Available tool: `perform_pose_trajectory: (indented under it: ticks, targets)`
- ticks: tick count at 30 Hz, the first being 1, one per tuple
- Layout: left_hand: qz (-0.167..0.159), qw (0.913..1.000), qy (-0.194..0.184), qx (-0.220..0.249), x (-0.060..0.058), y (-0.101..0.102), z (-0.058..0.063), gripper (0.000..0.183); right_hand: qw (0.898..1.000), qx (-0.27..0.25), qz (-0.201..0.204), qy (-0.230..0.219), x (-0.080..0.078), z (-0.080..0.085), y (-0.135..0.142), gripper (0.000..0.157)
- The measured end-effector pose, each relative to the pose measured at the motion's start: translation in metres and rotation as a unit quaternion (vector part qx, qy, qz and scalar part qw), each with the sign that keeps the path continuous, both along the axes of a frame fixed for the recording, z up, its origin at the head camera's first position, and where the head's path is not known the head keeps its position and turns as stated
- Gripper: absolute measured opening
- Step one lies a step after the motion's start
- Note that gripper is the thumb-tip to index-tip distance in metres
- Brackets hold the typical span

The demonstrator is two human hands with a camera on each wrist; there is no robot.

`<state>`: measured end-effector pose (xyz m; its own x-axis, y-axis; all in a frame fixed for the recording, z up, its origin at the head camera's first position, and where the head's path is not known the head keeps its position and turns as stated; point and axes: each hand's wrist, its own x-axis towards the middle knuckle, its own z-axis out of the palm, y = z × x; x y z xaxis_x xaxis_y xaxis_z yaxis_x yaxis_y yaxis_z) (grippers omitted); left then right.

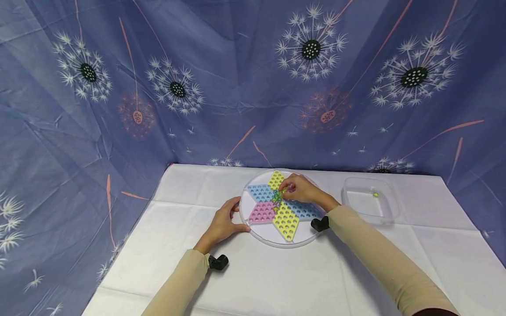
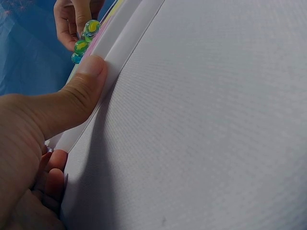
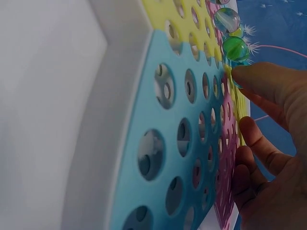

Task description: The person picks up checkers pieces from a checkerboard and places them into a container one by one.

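A round white Chinese checkers board (image 1: 262, 230) with a star of yellow, blue and pink holed sections lies on the table. Glass marbles (image 1: 276, 198), green, teal and clear, sit clustered about its centre. My left hand (image 1: 221, 224) grips the board's left rim, thumb on the edge and the other fingers around the side. Over the centre, the right hand (image 1: 301, 188) pinches a marble (image 3: 235, 80) between thumb and forefinger, mostly hidden by the fingertips. Right beside them in the right wrist view is a green marble (image 3: 235, 49); the other fingers curl near the pink section.
To the board's right stands a clear plastic box (image 1: 389, 216) with one yellow-green marble (image 1: 376, 195) inside. A white cloth covers the table (image 1: 276, 281). Behind it hangs a blue curtain (image 1: 237, 87) with a dandelion pattern.
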<state>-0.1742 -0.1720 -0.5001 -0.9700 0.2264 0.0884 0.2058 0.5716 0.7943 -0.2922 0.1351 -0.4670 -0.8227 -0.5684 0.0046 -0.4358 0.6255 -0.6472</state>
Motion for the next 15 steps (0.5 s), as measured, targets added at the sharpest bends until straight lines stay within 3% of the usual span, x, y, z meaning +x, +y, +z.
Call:
perform_pose_trajectory:
  ticks: [15]
  targets:
    - [0.001,1.0000,-0.005,0.003,0.0009,0.0001,0.0008,0.103,1.000,0.008,0.003,0.002,0.0020,0.0033,-0.0013,0.013]
